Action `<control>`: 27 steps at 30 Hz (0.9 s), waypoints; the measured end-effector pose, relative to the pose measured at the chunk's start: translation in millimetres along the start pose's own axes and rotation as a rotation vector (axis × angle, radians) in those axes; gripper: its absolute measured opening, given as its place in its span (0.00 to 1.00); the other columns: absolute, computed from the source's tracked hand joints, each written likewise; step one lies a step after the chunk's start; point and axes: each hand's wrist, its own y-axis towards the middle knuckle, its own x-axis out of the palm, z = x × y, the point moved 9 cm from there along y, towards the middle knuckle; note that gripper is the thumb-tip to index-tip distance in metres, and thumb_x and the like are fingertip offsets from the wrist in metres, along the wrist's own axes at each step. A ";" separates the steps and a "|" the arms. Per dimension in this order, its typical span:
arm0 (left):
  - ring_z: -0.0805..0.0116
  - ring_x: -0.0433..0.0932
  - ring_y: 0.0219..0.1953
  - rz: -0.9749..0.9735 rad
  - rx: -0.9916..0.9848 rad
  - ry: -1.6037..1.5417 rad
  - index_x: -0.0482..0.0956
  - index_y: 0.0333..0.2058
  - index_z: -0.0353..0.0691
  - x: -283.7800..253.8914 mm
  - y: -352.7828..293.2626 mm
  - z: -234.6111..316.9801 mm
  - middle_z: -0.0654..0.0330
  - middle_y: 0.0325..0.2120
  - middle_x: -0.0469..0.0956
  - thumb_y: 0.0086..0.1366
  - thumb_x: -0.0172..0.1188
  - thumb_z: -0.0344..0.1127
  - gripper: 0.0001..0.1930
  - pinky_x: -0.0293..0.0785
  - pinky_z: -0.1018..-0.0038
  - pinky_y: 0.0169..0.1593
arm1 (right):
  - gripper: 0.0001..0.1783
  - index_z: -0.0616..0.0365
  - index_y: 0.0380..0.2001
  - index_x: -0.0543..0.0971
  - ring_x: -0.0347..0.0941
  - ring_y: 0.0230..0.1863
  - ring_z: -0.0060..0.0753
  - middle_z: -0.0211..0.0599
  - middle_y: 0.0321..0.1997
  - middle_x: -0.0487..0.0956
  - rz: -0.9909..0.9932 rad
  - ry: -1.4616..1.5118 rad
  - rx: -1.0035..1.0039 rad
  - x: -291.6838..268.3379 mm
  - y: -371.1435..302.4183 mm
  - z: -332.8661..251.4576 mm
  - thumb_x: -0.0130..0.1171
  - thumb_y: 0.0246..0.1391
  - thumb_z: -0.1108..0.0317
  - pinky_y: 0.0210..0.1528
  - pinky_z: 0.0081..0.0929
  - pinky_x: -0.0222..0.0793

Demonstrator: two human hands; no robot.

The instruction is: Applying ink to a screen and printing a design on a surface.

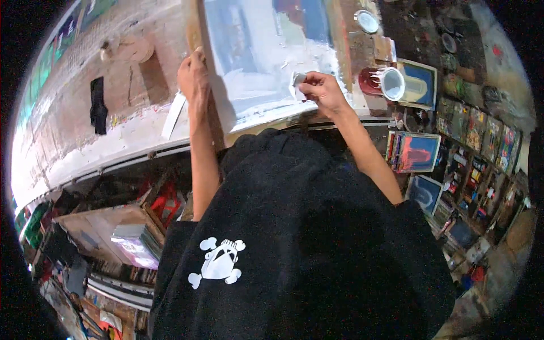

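A wood-edged printing screen (194, 25) lies on the table in front of me, its mesh (249, 62) smeared with white ink, thickest toward the lower right. My left hand (194, 79) is closed around the screen's left wooden edge. Over the lower right of the mesh, my right hand (323, 93) pinches a small flat scraper (297, 85) coated in white; the fingers hide part of it. A white strip (174, 116) lies beside my left wrist.
A tub of white ink (392, 84) with drips stands right of the screen, with a round white container (367, 21) farther back. A black strip (98, 105) lies on the table at left. Framed screens (413, 152) and shelves (479, 127) fill the right side.
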 end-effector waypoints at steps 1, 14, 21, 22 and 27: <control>0.64 0.71 0.26 0.016 0.002 0.012 0.78 0.27 0.29 -1.2 0.9 -1.3 0.57 0.20 0.73 0.61 0.51 0.59 0.30 0.66 0.67 0.34 | 0.08 0.63 0.33 0.81 0.75 0.29 0.23 0.32 0.30 0.79 0.033 0.053 -0.015 -17.2 -3.0 -5.1 0.67 0.47 0.79 0.32 0.20 0.72; 0.65 0.70 0.25 0.022 0.097 0.013 0.79 0.31 0.29 -2.5 -0.1 7.0 0.57 0.19 0.73 0.65 0.50 0.59 0.30 0.65 0.67 0.33 | 0.06 0.60 0.33 0.81 0.78 0.36 0.37 0.36 0.35 0.80 0.907 -1.475 -0.843 -204.4 -150.0 -140.5 0.60 0.49 0.76 0.38 0.31 0.73; 0.61 0.74 0.25 0.024 0.064 0.068 0.82 0.37 0.30 -1.0 8.3 -5.1 0.54 0.22 0.77 0.66 0.49 0.58 0.31 0.68 0.65 0.34 | 0.10 0.57 0.34 0.78 0.74 0.39 0.43 0.37 0.37 0.75 0.752 -1.725 -0.857 -185.2 -139.9 -75.9 0.60 0.45 0.77 0.38 0.37 0.72; 0.61 0.75 0.25 0.046 0.072 0.134 0.82 0.38 0.30 -2.3 7.5 -2.8 0.54 0.22 0.78 0.66 0.49 0.58 0.31 0.68 0.64 0.34 | 0.10 0.57 0.34 0.78 0.74 0.39 0.43 0.37 0.37 0.75 0.755 -1.722 -0.853 -187.1 -140.6 -74.3 0.60 0.45 0.77 0.38 0.37 0.72; 0.59 0.76 0.26 0.027 0.049 0.058 0.82 0.39 0.30 -1.3 6.9 -6.2 0.53 0.23 0.79 0.66 0.48 0.59 0.32 0.69 0.64 0.35 | 0.10 0.59 0.34 0.79 0.74 0.39 0.45 0.39 0.38 0.75 0.791 -1.660 -0.838 -201.3 -151.3 -72.3 0.61 0.45 0.77 0.39 0.40 0.72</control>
